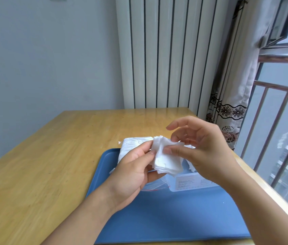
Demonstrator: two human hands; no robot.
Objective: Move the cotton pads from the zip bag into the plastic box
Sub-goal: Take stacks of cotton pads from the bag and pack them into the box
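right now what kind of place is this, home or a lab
Most likely a room in a high-rise flat, not a lab: a wooden table stands in a corner by a white radiator, with a floral lace curtain beside a railed window overlooking apartment blocks.

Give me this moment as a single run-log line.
left hand: holds stack of white square cotton pads | right hand: pinches stack | clear plastic box: on blue tray | stack not yet in box

A room in a home, high up, wooden table (51, 156), white radiator (166, 53), flowery curtain (231, 96), window with bars (281, 121), tall buildings outside
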